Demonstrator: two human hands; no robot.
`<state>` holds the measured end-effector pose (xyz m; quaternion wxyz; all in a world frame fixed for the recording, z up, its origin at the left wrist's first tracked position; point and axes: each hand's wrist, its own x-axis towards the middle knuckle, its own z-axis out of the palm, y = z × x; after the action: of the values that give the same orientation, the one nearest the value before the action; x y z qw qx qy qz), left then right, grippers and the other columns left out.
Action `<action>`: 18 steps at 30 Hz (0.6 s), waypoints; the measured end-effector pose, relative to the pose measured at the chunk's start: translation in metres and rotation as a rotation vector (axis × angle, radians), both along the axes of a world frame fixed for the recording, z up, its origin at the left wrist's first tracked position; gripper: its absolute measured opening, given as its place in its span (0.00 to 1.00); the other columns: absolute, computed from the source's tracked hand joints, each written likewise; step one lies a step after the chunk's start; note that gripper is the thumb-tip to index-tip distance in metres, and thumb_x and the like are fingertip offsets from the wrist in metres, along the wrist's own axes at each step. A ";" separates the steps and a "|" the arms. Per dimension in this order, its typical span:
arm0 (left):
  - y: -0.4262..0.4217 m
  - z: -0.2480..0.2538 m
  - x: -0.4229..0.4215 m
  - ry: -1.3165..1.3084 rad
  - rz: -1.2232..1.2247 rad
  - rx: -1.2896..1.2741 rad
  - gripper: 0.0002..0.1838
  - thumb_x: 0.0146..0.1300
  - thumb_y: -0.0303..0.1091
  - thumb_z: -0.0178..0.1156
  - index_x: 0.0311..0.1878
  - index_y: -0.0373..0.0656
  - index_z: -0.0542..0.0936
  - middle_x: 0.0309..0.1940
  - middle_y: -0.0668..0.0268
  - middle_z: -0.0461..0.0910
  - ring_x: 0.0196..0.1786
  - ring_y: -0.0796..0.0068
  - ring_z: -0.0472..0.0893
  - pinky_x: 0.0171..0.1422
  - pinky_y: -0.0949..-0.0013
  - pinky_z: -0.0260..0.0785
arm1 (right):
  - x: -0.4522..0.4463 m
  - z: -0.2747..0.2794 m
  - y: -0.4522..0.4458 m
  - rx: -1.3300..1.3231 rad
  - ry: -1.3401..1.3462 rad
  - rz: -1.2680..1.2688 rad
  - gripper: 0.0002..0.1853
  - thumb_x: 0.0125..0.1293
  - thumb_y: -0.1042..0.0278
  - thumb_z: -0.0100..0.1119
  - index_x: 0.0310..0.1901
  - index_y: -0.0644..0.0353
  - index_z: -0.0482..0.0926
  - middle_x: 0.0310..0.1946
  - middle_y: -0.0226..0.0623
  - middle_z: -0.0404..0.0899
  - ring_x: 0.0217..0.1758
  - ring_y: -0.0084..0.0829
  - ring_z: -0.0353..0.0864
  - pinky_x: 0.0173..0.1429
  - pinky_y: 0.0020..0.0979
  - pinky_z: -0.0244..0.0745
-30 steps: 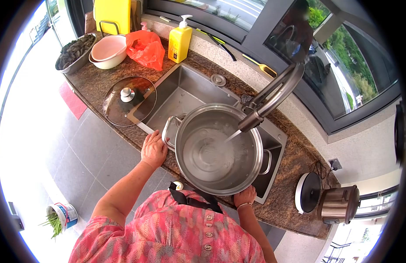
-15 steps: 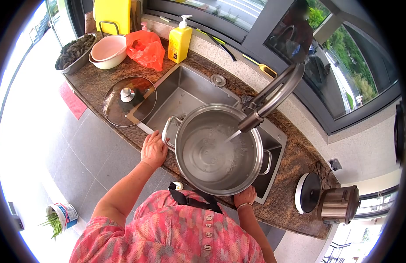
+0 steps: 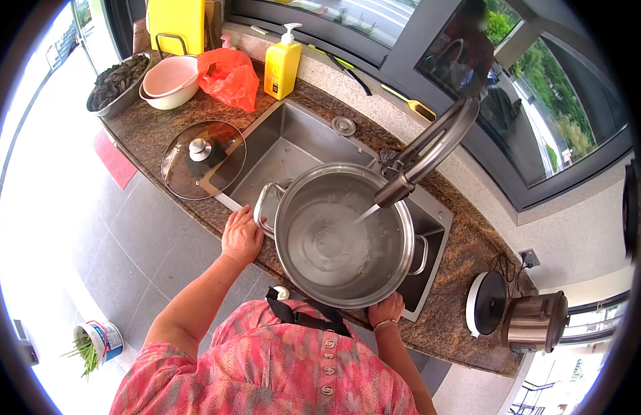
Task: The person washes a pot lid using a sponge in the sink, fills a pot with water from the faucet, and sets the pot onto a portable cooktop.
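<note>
Rippling differently in round steel pot (image 3: 345,301). Resting loose-fingered left hand (image 3: 242,236), right hand (image 3: 387,309) (grip hidden) on brown granite counter (image 3: 434,339) near grey-framed window (image 3: 497,166).

No readable text, bottle label (image 3: 275,84) illegible

My left arm (image 3: 206,294) reaches from near left toward far right, elbow bent, forearm bare. Left hand (image 3: 242,236) lies palm down, back of hand up, fingers close together and pointing far. My right arm (image 3: 398,349) runs from near right toward far left, straighter. Right hand (image 3: 387,309) sits right of left hand and nearer, partly hidden; cannot tell how fingers curl. Hands well apart, torso (image 3: 265,370) between forearms.
</note>
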<state>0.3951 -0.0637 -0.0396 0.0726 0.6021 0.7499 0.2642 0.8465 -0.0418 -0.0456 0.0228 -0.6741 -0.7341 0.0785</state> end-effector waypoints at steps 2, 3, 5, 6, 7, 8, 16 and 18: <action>0.000 -0.002 0.000 -0.004 0.001 0.012 0.15 0.71 0.35 0.59 0.57 0.50 0.88 0.62 0.57 0.84 0.77 0.51 0.73 0.83 0.46 0.59 | 0.001 -0.002 0.000 -0.006 -0.004 -0.004 0.25 0.68 0.49 0.60 0.59 0.57 0.84 0.60 0.44 0.83 0.66 0.51 0.77 0.70 0.55 0.68; 0.000 -0.003 0.000 -0.005 0.001 0.017 0.15 0.71 0.35 0.59 0.57 0.49 0.88 0.62 0.57 0.84 0.77 0.51 0.73 0.83 0.46 0.59 | 0.001 -0.003 0.001 -0.004 -0.004 0.000 0.25 0.68 0.49 0.60 0.59 0.57 0.84 0.60 0.44 0.83 0.66 0.51 0.77 0.70 0.55 0.69; 0.000 -0.004 0.000 -0.004 0.002 0.017 0.15 0.71 0.35 0.59 0.57 0.49 0.88 0.62 0.57 0.84 0.77 0.51 0.73 0.83 0.46 0.59 | 0.002 -0.004 0.000 0.001 -0.004 0.008 0.25 0.68 0.49 0.60 0.59 0.57 0.84 0.60 0.44 0.84 0.66 0.51 0.78 0.70 0.55 0.69; 0.000 -0.004 0.000 -0.004 0.003 0.016 0.15 0.71 0.35 0.59 0.57 0.49 0.88 0.62 0.57 0.84 0.76 0.52 0.74 0.83 0.46 0.59 | 0.003 -0.005 0.000 0.003 -0.004 0.008 0.25 0.68 0.49 0.60 0.60 0.57 0.84 0.60 0.44 0.84 0.66 0.52 0.77 0.70 0.55 0.69; 0.000 -0.005 0.000 -0.003 0.008 0.020 0.15 0.71 0.35 0.59 0.57 0.49 0.88 0.62 0.57 0.84 0.77 0.52 0.74 0.83 0.46 0.59 | 0.003 -0.005 0.000 0.005 -0.005 0.009 0.25 0.69 0.49 0.60 0.60 0.57 0.84 0.60 0.44 0.83 0.66 0.52 0.77 0.69 0.55 0.69; 0.001 -0.007 0.000 -0.002 0.014 0.024 0.15 0.70 0.35 0.59 0.57 0.49 0.88 0.62 0.58 0.84 0.77 0.52 0.74 0.83 0.46 0.59 | 0.004 -0.006 0.000 0.007 -0.005 0.010 0.25 0.69 0.49 0.60 0.60 0.57 0.84 0.60 0.45 0.83 0.66 0.52 0.77 0.69 0.55 0.68; 0.002 -0.004 0.001 -0.032 0.027 0.025 0.15 0.67 0.33 0.61 0.54 0.49 0.89 0.61 0.59 0.85 0.77 0.54 0.74 0.83 0.47 0.60 | 0.028 -0.026 0.028 0.097 0.557 -0.137 0.22 0.75 0.52 0.63 0.59 0.61 0.83 0.50 0.47 0.89 0.58 0.46 0.87 0.64 0.46 0.78; 0.002 -0.007 0.001 -0.044 0.026 0.041 0.15 0.66 0.33 0.62 0.53 0.49 0.89 0.60 0.60 0.86 0.76 0.54 0.75 0.83 0.47 0.60 | 0.036 -0.021 0.050 0.163 0.833 -0.216 0.19 0.77 0.57 0.65 0.60 0.62 0.82 0.49 0.49 0.90 0.57 0.42 0.89 0.62 0.41 0.80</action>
<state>0.3958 -0.0615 -0.0461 0.0733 0.5878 0.7504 0.2933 0.8820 0.0079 -0.0662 0.3782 -0.6536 -0.5914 0.2828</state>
